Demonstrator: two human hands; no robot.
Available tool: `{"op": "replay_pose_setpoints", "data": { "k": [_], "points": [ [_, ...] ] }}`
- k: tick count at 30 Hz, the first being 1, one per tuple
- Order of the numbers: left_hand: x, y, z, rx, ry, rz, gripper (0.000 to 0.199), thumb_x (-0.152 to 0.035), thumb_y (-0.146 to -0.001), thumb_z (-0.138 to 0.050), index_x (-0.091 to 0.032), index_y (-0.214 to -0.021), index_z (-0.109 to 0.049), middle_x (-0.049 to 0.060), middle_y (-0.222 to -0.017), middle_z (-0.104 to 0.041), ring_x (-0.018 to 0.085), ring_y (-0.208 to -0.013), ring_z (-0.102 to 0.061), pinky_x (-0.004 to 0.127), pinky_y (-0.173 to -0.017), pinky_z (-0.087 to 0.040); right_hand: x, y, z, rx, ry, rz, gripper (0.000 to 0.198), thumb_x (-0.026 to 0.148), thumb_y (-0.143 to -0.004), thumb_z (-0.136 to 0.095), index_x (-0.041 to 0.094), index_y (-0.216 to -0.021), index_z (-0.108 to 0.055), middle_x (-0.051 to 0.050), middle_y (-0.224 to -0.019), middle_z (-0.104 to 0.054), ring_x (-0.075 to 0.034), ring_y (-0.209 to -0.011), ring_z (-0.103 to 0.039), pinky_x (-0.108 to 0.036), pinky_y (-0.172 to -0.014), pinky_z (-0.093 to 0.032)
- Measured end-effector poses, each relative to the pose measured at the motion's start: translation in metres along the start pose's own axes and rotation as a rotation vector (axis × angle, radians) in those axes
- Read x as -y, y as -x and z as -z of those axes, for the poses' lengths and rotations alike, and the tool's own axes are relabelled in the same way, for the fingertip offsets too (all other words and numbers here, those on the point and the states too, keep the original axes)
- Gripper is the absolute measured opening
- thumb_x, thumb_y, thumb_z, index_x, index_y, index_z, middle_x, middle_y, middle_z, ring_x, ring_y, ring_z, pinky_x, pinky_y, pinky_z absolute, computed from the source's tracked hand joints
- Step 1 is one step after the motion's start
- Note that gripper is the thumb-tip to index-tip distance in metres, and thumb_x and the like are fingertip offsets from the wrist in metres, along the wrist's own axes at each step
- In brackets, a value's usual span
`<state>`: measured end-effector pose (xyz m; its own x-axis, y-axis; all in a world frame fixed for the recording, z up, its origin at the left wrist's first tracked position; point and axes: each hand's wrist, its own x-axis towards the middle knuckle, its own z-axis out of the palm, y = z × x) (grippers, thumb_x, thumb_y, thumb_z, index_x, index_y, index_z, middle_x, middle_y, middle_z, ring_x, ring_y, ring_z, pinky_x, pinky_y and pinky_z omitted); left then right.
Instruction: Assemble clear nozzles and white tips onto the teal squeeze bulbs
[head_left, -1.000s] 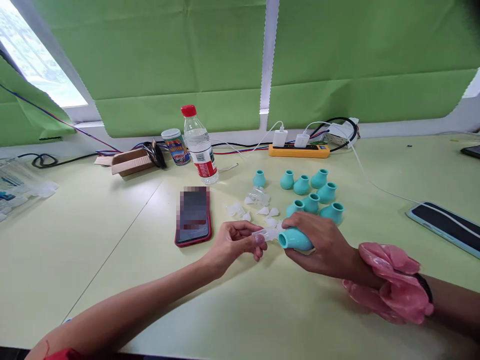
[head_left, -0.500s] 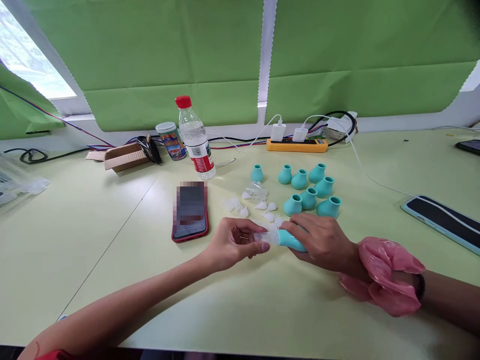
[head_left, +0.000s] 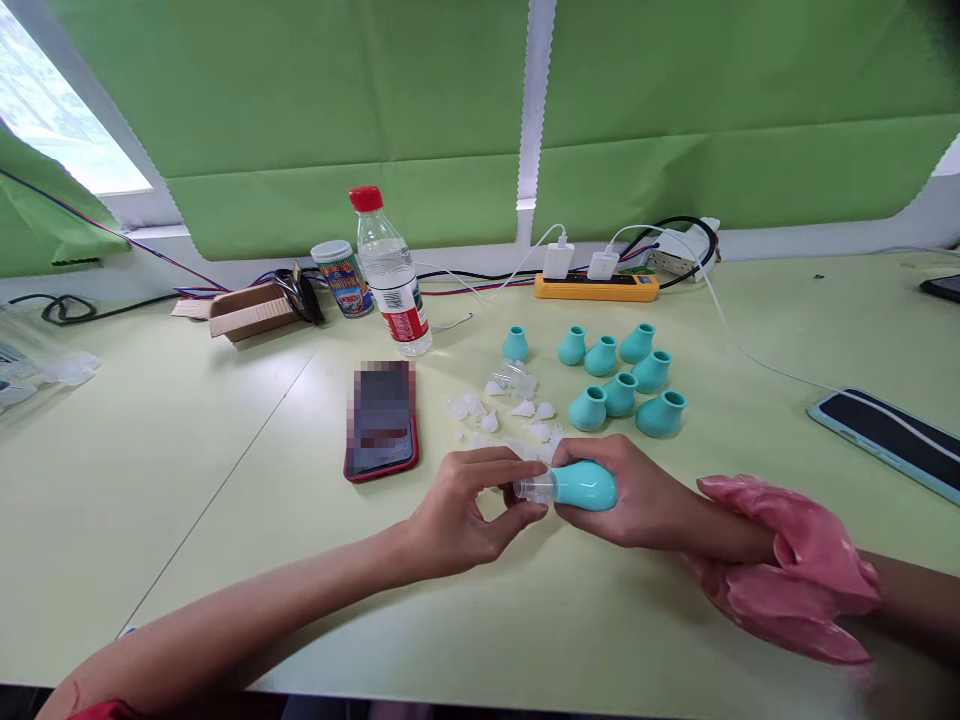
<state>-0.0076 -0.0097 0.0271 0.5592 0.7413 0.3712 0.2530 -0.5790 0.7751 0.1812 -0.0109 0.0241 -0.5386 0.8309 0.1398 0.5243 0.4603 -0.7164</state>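
My right hand [head_left: 641, 500] is closed around a glossy turquoise squeeze bulb [head_left: 589, 487], its neck turned to the left. A short clear plastic tube [head_left: 535, 488] sits at that neck, and my left hand [head_left: 476, 510] pinches it between thumb and fingers. How deep the tube goes into the bulb I cannot tell. Just beyond my hands lie small white pointed tips [head_left: 539, 432] and clear plastic pieces [head_left: 514, 377]. Several more turquoise bulbs [head_left: 588, 410] stand behind my right hand, open necks up.
A red-cased phone [head_left: 382, 430] lies left of the parts. Behind it stand a water bottle [head_left: 397, 290] and a can [head_left: 343, 280]. An orange power strip [head_left: 596, 289] with chargers is at the back. A white cable crosses to another phone [head_left: 892, 440] at right.
My right hand has turned and shifted its grip, so more of the bulb shows. My left fingers have moved slightly right along the clear tube. The pink scrunchie on my wrist has swung lower.
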Motion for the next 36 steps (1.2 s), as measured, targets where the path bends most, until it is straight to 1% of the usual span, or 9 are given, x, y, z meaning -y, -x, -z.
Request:
{"op": "replay_pose_setpoints", "data": {
  "k": [7, 11, 14, 17, 20, 23, 29, 32, 36],
  "points": [
    [-0.001, -0.003, 0.010, 0.059, -0.127, -0.114, 0.027, -0.027, -0.074, -0.056, -0.013, -0.096, -0.064, 0.008, -0.069, -0.062, 0.013, -0.059, -0.055, 0.025, -0.057, -0.045, 0.001, -0.001, 0.003, 0.095, -0.104, -0.020, 0.007, 0.022, -0.070, -0.056, 0.018, -0.075, -0.055, 0.002, -0.064, -0.055, -0.010, -0.056, -0.049, -0.021, -0.050, -0.040],
    [0.003, -0.015, 0.036, 0.063, -0.176, -0.108, 0.034, -0.028, -0.076, -0.051, -0.014, -0.107, -0.059, 0.006, -0.076, -0.063, 0.013, -0.064, -0.054, 0.025, -0.061, -0.045, 0.002, -0.003, 0.013, -0.081, -0.052, -0.012, 0.017, 0.035, -0.073, -0.057, 0.019, -0.079, -0.057, 0.001, -0.069, -0.058, -0.012, -0.060, -0.053, -0.022, -0.052, -0.043],
    [0.011, -0.022, 0.048, 0.002, -0.371, -0.062, 0.028, -0.025, -0.077, -0.048, -0.015, -0.098, -0.063, 0.005, -0.072, -0.061, 0.014, -0.066, -0.053, 0.026, -0.062, -0.043, 0.002, -0.005, 0.020, -0.178, -0.043, -0.010, 0.018, 0.038, -0.075, -0.054, 0.020, -0.076, -0.059, 0.001, -0.065, -0.058, -0.011, -0.056, -0.053, -0.021, -0.048, -0.042],
    [0.020, -0.023, 0.044, 0.143, -0.631, 0.108, 0.026, -0.029, -0.074, -0.050, -0.015, -0.089, -0.066, 0.005, -0.066, -0.062, 0.018, -0.064, -0.055, 0.028, -0.058, -0.042, 0.001, -0.006, 0.021, -0.179, -0.038, -0.010, 0.022, 0.041, -0.077, -0.052, 0.021, -0.074, -0.060, 0.001, -0.060, -0.057, -0.011, -0.052, -0.051, -0.020, -0.044, -0.041],
    [0.025, -0.021, 0.034, 0.242, -0.802, 0.232, 0.028, -0.032, -0.075, -0.048, -0.016, -0.092, -0.064, 0.007, -0.069, -0.063, 0.020, -0.062, -0.057, 0.027, -0.052, -0.039, -0.001, -0.005, 0.019, -0.153, -0.041, 0.004, 0.023, 0.042, -0.077, -0.052, 0.022, -0.078, -0.061, 0.001, -0.063, -0.058, -0.011, -0.054, -0.052, -0.021, -0.047, -0.043],
    [0.028, -0.019, 0.028, 0.259, -0.859, 0.208, 0.029, -0.030, -0.076, -0.048, -0.017, -0.100, -0.060, 0.008, -0.078, -0.064, 0.023, -0.070, -0.059, 0.028, -0.054, -0.041, -0.002, -0.005, 0.018, -0.127, -0.038, 0.004, 0.024, 0.043, -0.077, -0.052, 0.021, -0.078, -0.061, 0.001, -0.066, -0.059, -0.012, -0.057, -0.053, -0.021, -0.050, -0.044],
    [0.035, -0.019, 0.030, 0.165, -0.859, 0.130, 0.041, -0.022, -0.080, -0.045, -0.020, -0.120, -0.041, 0.008, -0.101, -0.058, 0.020, -0.084, -0.057, 0.027, -0.061, -0.045, 0.001, -0.006, 0.022, -0.116, -0.106, -0.045, 0.024, 0.041, -0.080, -0.048, 0.019, -0.073, -0.056, 0.000, -0.066, -0.057, -0.011, -0.058, -0.053, -0.021, -0.052, -0.044],
    [0.032, -0.021, 0.038, 0.194, -0.886, 0.128, 0.031, -0.024, -0.080, -0.044, -0.019, -0.109, -0.050, 0.007, -0.102, -0.057, 0.017, -0.077, -0.058, 0.027, -0.061, -0.045, 0.000, -0.006, 0.023, -0.095, -0.101, -0.051, 0.026, 0.041, -0.080, -0.047, 0.018, -0.070, -0.054, 0.000, -0.064, -0.056, -0.011, -0.058, -0.053, -0.021, -0.053, -0.043],
    [0.022, -0.025, 0.051, 0.389, -0.984, 0.235, 0.026, -0.037, -0.076, -0.045, -0.017, -0.085, -0.061, 0.005, -0.073, -0.062, 0.018, -0.060, -0.058, 0.026, -0.050, -0.040, -0.003, -0.005, 0.021, -0.126, 0.010, 0.028, 0.021, 0.039, -0.079, -0.050, 0.019, -0.076, -0.057, 0.001, -0.066, -0.057, -0.011, -0.057, -0.051, -0.021, -0.052, -0.041]
  ]
}}
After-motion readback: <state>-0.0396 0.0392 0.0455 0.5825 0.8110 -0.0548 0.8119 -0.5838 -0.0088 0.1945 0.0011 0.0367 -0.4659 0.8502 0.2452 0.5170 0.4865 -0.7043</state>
